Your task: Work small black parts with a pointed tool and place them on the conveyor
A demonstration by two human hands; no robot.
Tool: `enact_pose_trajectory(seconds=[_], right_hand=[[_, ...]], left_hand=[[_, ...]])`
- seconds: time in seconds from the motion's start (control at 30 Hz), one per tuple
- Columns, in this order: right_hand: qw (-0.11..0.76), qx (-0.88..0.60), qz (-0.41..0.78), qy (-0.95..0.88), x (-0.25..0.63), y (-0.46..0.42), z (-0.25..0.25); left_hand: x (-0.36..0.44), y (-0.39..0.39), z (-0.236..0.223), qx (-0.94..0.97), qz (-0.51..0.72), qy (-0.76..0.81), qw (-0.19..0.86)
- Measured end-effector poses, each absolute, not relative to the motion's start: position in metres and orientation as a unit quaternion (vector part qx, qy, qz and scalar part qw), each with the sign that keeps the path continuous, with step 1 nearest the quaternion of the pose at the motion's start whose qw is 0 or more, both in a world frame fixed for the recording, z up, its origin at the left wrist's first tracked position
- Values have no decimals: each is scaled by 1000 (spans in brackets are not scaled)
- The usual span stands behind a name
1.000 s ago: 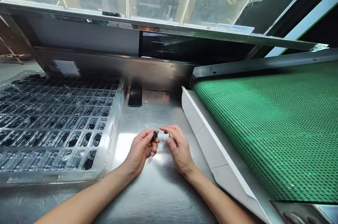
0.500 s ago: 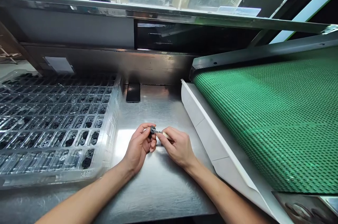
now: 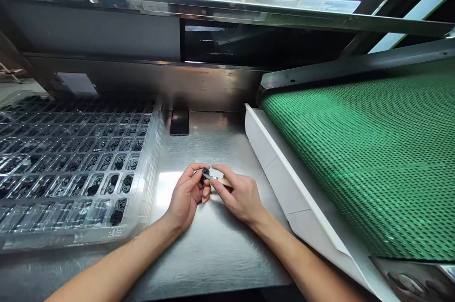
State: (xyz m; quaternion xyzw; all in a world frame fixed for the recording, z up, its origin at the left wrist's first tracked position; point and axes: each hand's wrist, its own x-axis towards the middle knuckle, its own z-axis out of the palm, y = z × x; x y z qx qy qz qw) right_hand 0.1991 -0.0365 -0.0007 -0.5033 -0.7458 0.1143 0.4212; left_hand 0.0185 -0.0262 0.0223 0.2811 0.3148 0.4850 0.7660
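Between the thumb and fingers of my left hand [image 3: 186,193] is a small black round plastic part [image 3: 205,172], held above the metal table [image 3: 220,254]. My right hand [image 3: 240,193] is closed around the pale handle of a small knife [image 3: 224,182]. Its short metal blade points left and meets the black part, though I cannot tell whether it cuts into it. Fingers cover much of the part's lower side. To the left of my hands, a clear plastic tray [image 3: 142,197] has black parts of a similar look in its compartments.
A black phone [image 3: 179,123] lies at the back of the table. On the right, a white trough wall [image 3: 280,174] runs along a green mesh conveyor belt [image 3: 362,150]. A metal ledge [image 3: 227,12] crosses above the back panel.
My right index finger has lifted and straightened a little over the knife. The black part is turned slightly in my left hand. The view has tilted slightly.
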Motion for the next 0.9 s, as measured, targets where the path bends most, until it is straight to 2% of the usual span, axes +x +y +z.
enact_pose_trajectory(seconds=[0.9], right_hand=[[448, -451, 135, -760, 202, -37, 3]], left_hand=[[19, -27, 24, 279, 491, 315, 763]])
